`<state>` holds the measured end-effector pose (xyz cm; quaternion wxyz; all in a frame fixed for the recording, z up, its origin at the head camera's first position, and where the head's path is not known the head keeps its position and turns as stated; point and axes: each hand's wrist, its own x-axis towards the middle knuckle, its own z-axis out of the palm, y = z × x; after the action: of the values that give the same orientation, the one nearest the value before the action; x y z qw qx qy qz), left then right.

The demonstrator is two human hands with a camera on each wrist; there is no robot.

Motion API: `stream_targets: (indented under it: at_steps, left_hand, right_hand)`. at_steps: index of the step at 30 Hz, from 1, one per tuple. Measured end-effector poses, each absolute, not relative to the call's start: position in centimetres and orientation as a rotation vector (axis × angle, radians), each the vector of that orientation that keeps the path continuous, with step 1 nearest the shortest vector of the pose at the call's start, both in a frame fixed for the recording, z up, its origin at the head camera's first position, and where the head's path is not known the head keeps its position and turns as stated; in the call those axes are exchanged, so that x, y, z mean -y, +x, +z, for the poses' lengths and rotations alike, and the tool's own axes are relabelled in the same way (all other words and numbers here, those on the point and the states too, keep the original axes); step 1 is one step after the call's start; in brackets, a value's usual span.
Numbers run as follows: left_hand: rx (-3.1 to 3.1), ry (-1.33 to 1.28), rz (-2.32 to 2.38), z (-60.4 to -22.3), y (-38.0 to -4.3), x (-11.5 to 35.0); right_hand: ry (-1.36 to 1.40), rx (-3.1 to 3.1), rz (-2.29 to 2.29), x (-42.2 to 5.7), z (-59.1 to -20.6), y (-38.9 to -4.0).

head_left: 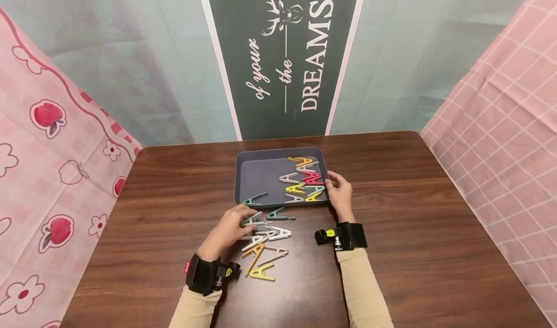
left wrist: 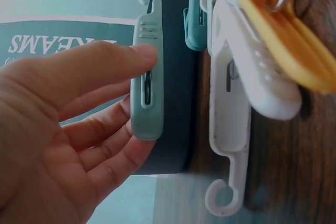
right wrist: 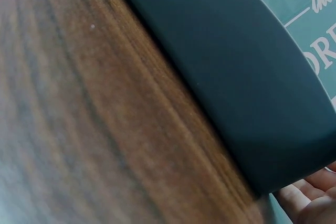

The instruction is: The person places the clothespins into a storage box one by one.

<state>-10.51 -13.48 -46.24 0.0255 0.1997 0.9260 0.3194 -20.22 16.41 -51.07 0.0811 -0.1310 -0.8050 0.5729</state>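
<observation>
Between thumb and fingers, my left hand [head_left: 228,229] pinches a pale green clothespin [left wrist: 147,87], held upright in the left wrist view. It is close to the front wall of a dark grey tray [head_left: 261,173]. My right hand [head_left: 341,195] touches the tray's right side, fingers against the end wall in the right wrist view. Inside the tray, orange, grey, red, yellow and green clothespins are bunched along the right, including a red clothespin [head_left: 311,177]. A dark green clothespin [head_left: 255,199] lies at its front left corner.
On the wooden table [head_left: 413,212] before the tray lie a teal clothespin [head_left: 280,215], white clothespins [head_left: 278,233], an orange clothespin [head_left: 256,258], a pink clothespin [head_left: 274,254] and a yellow-green clothespin [head_left: 262,272]. A printed curtain [head_left: 174,76] hangs behind the table.
</observation>
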Motion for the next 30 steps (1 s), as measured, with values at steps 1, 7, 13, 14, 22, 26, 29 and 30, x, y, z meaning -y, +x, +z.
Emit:
stream_targets:
  at_steps: [1, 7, 13, 14, 22, 26, 29, 30]
  left_hand:
    - [-2.862, 0.618, 0.984, -46.2, -10.5, 13.5]
    - [-2.856, 0.635, 0.991, -46.1, -10.6, 13.1]
    - [-2.875, 0.652, 1.024, -45.6, -11.0, 12.6]
    - [-2.881, 0.653, 1.032, -45.6, -11.0, 12.5]
    - [-2.900, 0.658, 1.070, -45.2, -11.9, 11.9]
    - [-2.901, 0.651, 1.064, -45.0, -12.5, 11.5]
    - [-2.893, 0.635, 1.042, -44.9, -13.0, 11.2]
    - [-2.889, 0.625, 1.040, -44.9, -13.1, 11.1]
  right_hand:
    - [-0.389, 2.404, 1.710, -16.4, -51.1, -20.2]
    - [-0.381, 2.396, 1.709, -16.5, -51.1, -20.3]
    - [-0.388, 2.405, 1.738, -16.5, -50.9, -20.2]
    - [-0.388, 2.408, 1.741, -16.5, -50.9, -20.1]
    - [-0.385, 2.424, 1.748, -16.5, -50.9, -20.2]
    - [-0.386, 2.426, 1.746, -16.5, -50.9, -20.2]
    - [-0.383, 2.419, 1.753, -16.6, -50.9, -20.1]
    - [-0.381, 2.418, 1.753, -16.6, -50.9, -20.1]
